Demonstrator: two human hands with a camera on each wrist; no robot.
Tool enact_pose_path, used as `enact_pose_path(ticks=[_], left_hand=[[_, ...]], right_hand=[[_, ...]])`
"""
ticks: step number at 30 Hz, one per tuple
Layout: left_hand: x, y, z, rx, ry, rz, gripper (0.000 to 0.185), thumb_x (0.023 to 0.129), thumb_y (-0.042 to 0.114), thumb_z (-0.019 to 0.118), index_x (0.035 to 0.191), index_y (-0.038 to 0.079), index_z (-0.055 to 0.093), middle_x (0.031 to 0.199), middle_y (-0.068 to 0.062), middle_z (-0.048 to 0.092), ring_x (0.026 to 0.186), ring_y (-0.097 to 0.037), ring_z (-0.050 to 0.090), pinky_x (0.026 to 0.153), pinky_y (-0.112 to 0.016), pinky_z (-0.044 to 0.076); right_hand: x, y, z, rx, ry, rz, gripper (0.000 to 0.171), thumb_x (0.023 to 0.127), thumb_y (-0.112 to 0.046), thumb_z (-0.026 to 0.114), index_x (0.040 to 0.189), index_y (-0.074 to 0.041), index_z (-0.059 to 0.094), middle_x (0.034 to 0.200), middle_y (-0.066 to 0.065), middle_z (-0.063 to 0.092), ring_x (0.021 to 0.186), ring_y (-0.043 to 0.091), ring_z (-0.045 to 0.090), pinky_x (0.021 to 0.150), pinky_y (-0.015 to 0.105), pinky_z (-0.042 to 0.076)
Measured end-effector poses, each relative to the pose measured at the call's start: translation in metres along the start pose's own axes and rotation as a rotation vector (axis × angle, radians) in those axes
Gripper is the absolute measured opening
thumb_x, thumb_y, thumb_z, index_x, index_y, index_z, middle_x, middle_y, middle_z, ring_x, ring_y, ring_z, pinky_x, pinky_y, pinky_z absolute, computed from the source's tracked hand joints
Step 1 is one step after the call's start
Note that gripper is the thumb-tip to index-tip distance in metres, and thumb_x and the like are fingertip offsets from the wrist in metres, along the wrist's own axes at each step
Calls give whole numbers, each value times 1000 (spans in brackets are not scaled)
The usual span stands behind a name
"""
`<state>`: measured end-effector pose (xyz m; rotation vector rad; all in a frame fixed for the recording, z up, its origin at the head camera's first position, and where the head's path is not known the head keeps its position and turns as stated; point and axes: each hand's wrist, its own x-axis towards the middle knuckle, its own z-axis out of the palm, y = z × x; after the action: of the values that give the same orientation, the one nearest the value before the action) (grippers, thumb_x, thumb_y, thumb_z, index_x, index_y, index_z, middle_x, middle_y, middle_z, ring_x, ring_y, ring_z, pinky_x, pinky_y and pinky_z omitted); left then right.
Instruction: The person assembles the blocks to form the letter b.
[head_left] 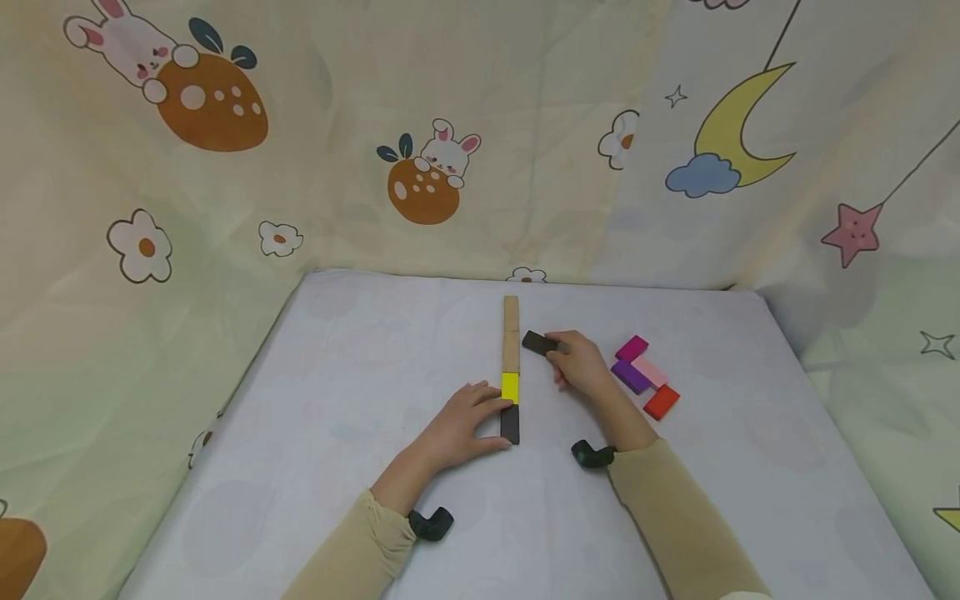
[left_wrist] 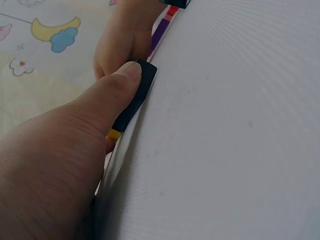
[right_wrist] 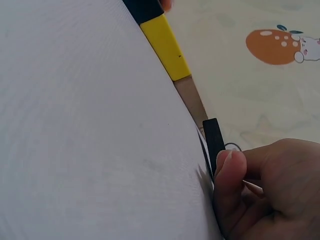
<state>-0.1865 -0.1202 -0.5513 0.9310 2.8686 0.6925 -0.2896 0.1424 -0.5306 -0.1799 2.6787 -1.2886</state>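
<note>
A straight row of flat blocks runs up the white tabletop: two tan blocks (head_left: 512, 350), a yellow block (head_left: 510, 387) and a black block (head_left: 510, 427) at the near end. My left hand (head_left: 465, 423) holds that near black block, its thumb at the block's near end and a fingertip by the joint with the yellow one. To the right of the tan blocks, my right hand (head_left: 581, 360) pinches a second black block (right_wrist: 214, 145) between thumb and fingers. This block is tilted and apart from the row in the head view.
Right of my right hand lie a magenta block (head_left: 632, 347), a purple block (head_left: 631, 377), a pink block (head_left: 649, 372) and a red block (head_left: 662, 402), close together. A patterned cloth (head_left: 480, 250) rises behind the table. Dark bands (head_left: 432, 524) sit at both wrists.
</note>
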Motion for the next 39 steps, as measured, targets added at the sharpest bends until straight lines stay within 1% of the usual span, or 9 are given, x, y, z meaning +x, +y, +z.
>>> enact_pose_path(ticks=[2,9,17,21,26,35,39], left_hand=[[0,0,0,3,1,0,67,88,69,55,143,31,51,153,2,43,149,-25,31,128,-41,19],[1,-1,0,16,-6,-4,68,87,69,56,143,31,52,153,2,44,149,-23,30,129,-39,18],[2,-2,0,19,-14,-11,68,87,69,57,143,32,51,153,3,43,149,-21,29,129,-36,16],[1,-2,0,18,-17,-16,68,87,71,56,144,33,50,153,4,43,150,-20,28,129,-36,16],[1,-2,1,10,-16,-18,69,86,72,55,143,33,51,153,4,43,150,-21,28,129,-37,17],[1,-1,1,14,-17,-22,68,86,70,57,143,33,51,153,4,43,150,-21,29,129,-36,16],[1,-1,2,13,-14,-20,68,87,70,57,143,34,50,153,4,43,150,-20,28,129,-36,16]], right_hand=[[0,0,1,-5,8,-11,44,98,-16,58,141,-11,53,100,16,57,49,19,61,48,30,58],[1,3,4,-19,11,-43,43,98,-16,58,141,-11,53,107,13,54,48,20,59,46,32,56],[2,4,7,-6,27,-29,44,99,-18,59,142,-15,53,113,10,54,49,20,58,45,30,56],[1,4,7,-5,33,-27,43,99,-19,59,141,-16,54,109,10,55,48,20,57,44,30,55],[0,3,7,-5,42,-30,43,98,-19,60,141,-15,54,110,10,56,47,19,56,43,30,55],[-2,2,7,2,47,9,44,98,-20,61,141,-18,53,99,11,58,47,19,55,43,29,54],[-2,2,6,15,57,14,44,97,-20,62,140,-18,54,102,12,56,46,19,55,42,29,54]])
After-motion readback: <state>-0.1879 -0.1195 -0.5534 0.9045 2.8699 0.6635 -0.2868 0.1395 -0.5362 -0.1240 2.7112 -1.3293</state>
